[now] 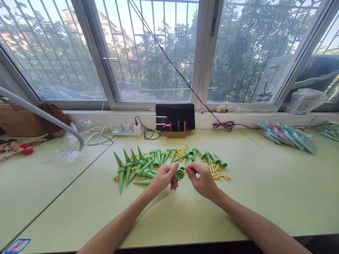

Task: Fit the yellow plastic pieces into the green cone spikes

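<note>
Left of centre in the frame, green spikes (121, 178) lie in a loose, overlapping spread on the table (79, 211). They look like moulded plastic, so each should be light and stiff, unlikely to break in ordinary handling. Their smooth, tapering shafts could slip or roll under the fingers; the wider collar near the thick end seems the surer place to hold.

Just below the middle of the frame, the left hand (164, 177) is clamped on the rim end of the held spike (179, 174), thumb at the collar. Its round mouth faces the camera; how its tip points is hard to tell. A light pinch at the collar should suffice and leaves the opening uncovered.

Just right of it, the right hand (203, 180) has thumb and fingers curled toward each other beside the rim; whether they meet or pinch something small, I cannot tell.

Farther right, yellow pegs (217, 174) lie scattered near more spikes. They look light and rigid, small enough to call for fingertips, probably on the stem.
</note>
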Available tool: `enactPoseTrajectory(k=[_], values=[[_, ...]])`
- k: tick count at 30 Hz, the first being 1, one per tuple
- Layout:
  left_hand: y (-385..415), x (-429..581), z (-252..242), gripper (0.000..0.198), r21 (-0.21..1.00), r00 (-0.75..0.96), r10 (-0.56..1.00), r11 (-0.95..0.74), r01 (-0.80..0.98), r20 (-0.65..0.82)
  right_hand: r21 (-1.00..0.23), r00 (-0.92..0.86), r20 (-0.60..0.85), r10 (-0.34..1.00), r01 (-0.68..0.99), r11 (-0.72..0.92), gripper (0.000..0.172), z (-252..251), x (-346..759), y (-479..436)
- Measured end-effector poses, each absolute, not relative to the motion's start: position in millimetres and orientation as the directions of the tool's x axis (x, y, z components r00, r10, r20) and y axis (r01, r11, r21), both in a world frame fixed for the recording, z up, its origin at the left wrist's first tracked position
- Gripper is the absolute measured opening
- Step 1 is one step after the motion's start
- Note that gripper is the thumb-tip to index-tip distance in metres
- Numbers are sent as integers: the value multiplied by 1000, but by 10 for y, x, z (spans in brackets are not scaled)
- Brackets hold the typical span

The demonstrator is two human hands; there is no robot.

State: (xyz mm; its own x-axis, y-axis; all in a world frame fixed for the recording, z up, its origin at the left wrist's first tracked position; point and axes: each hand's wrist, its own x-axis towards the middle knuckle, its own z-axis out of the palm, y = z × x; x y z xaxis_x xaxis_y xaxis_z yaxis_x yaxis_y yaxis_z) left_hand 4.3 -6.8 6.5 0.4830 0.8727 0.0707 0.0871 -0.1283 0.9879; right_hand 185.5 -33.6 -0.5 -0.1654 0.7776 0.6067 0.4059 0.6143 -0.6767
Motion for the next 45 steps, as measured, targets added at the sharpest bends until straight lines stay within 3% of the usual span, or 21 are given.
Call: enactPoseTrajectory(k=[10,18,23,29,37,42,45], values=[[-55,18,84,46,1000,540,841,-25,-8,25,-739,-191,553,811,337,584,24,-19,1889,-281],[-78,26,113,38,995,535,841,-95,-5,83,-760,-177,538,824,323,565,23,-31,1890,-265],[-97,41,66,33,959,518,834,-272,85,190,-748,-171,532,829,364,555,25,-51,1897,-250],[-109,34,-7,22,719,425,778,-610,333,463,-803,-129,471,873,346,485,31,-15,1882,-258],[-32,-1,-54,27,652,397,714,-695,303,577,-956,-116,280,953,56,288,35,-73,1858,-233],[-34,11,-61,28,628,394,702,-710,319,593,-982,-158,141,977,-150,117,39,-44,1842,-200],[-38,17,-71,28,636,381,717,-696,335,584,-979,-187,101,977,-192,65,40,-14,1846,-196]])
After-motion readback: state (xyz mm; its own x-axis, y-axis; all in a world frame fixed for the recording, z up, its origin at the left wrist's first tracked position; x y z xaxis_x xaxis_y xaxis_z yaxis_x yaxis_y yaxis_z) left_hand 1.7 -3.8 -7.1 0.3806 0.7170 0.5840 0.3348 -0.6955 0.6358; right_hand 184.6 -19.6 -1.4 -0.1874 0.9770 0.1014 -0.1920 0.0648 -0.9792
